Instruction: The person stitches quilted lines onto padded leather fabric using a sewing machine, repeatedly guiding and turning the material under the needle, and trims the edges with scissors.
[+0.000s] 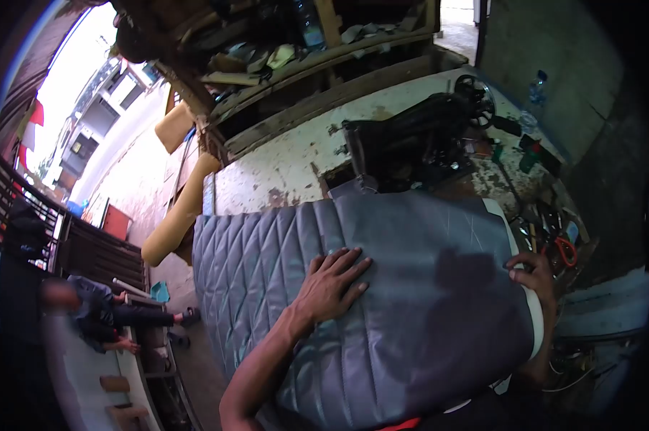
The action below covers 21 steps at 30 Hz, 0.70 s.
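A large grey quilted upholstery cover (425,230) spreads over the near side of the worktable, with diamond stitching on its left part and a smooth right part. My left hand (332,282) lies flat on it near the middle, fingers spread. At the cover's right edge, where a white backing shows, my right hand (533,276) grips the material between thumb and curled fingers. Just beyond the cover stands a black sewing machine (418,136); the cover's far edge reaches its needle end.
Red-handled scissors (567,251) and other tools lie at the table's right edge. A clear plastic bottle (537,87) stands at the back right. Cluttered wooden shelving (324,65) rises behind the worktable (267,176). Another person (94,309) sits at the left beside a bench.
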Motion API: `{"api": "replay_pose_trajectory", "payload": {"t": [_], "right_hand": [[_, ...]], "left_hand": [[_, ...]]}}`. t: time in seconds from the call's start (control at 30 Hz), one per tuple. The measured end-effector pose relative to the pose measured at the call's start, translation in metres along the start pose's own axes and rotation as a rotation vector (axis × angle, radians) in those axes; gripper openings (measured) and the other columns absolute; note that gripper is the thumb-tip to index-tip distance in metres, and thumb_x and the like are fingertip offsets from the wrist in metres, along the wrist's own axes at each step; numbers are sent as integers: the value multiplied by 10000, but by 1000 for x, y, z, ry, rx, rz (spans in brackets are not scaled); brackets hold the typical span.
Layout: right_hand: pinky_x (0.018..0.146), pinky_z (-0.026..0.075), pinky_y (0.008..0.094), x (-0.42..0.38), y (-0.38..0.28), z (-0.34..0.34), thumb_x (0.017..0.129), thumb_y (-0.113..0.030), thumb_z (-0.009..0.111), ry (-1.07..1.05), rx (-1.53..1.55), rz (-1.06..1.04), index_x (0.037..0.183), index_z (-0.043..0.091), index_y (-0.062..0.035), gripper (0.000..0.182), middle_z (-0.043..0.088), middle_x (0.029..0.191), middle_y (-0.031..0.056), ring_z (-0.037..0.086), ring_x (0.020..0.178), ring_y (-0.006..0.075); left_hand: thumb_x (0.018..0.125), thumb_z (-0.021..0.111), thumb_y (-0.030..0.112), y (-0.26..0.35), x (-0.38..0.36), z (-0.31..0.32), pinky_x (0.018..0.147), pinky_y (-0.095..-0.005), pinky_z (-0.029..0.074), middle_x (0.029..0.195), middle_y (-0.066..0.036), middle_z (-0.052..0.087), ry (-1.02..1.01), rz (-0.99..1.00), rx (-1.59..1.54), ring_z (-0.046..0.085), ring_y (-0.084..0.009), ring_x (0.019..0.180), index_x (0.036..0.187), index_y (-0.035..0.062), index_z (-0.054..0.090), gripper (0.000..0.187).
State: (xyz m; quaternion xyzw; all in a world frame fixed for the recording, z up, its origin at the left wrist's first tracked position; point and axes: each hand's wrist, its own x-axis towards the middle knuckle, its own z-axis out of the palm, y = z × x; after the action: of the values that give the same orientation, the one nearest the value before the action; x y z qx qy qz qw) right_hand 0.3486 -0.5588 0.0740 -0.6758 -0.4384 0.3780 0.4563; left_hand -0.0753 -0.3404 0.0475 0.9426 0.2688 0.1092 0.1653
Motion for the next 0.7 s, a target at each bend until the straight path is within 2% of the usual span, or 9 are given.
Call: {"api": "replay_pose_trajectory", "payload": {"t": [0.13,0.2,0.27,0.37,0.47,0.5,0.6,0.63,0.7], "right_hand": [[820,488,252,19,10,-23,768,-56,793,-210,46,59,1231,734,-46,467,739,1010,31,653,924,105],[770,506,287,23,-1,-33,787,-76,807,-290,-185,206,1260,728,-71,480,726,953,6,652,862,108],[741,519,318,28,-21,-34,795,-95,815,-319,-261,248,1276,722,-81,490,715,900,-5,653,810,122],[779,540,395,34,-59,-20,835,-204,804,-163,-820,33,1285,689,-53,489,721,934,97,702,850,267],[871,544,410,71,-103,25,915,-299,729,-168,-636,-236,1287,697,-74,436,726,1072,136,706,1007,303],[895,542,422,91,-107,42,941,-323,700,-264,-553,-327,1288,699,-79,424,716,1091,147,696,1037,319],[939,529,450,171,-81,101,969,-309,666,-309,-639,-606,1254,702,-59,381,699,1090,173,675,1058,353],[936,529,455,197,-73,127,967,-286,670,-253,-655,-669,1243,703,-55,361,690,1077,180,673,1035,353],[1021,483,481,245,-52,176,951,-308,683,-197,-662,-678,1300,662,-39,441,658,1175,203,605,1180,379]], "left_hand": [[1005,578,354,1,66,6,1169,-500,304,1551,-137,501,-79,-144,-112,451,-347,1405,1491,122,552,539],[1012,564,353,2,64,23,1181,-513,296,1578,-137,474,108,-205,33,430,-374,1420,1497,100,533,548],[1015,525,413,12,49,30,1235,-526,227,1632,-133,413,163,-242,217,338,-398,1503,1538,178,504,574],[1013,508,465,33,24,28,1275,-531,141,1655,-139,377,97,-370,130,260,-382,1561,1566,212,473,610],[1008,510,470,46,12,28,1277,-530,138,1674,-137,347,60,-412,145,247,-379,1567,1578,217,456,626],[989,555,422,48,14,31,1220,-529,256,1535,-165,509,185,-354,233,413,-398,1454,1473,164,568,549],[960,611,364,48,52,-6,1093,-524,369,1276,-163,635,48,-398,62,557,-385,1233,1294,100,664,429],[937,651,320,36,64,6,968,-524,405,1053,-137,636,252,-303,36,585,-354,1035,1130,69,692,320],[990,571,380,11,84,31,1162,-526,323,1403,-165,577,245,-262,106,499,-349,1349,1392,106,601,487]]}}
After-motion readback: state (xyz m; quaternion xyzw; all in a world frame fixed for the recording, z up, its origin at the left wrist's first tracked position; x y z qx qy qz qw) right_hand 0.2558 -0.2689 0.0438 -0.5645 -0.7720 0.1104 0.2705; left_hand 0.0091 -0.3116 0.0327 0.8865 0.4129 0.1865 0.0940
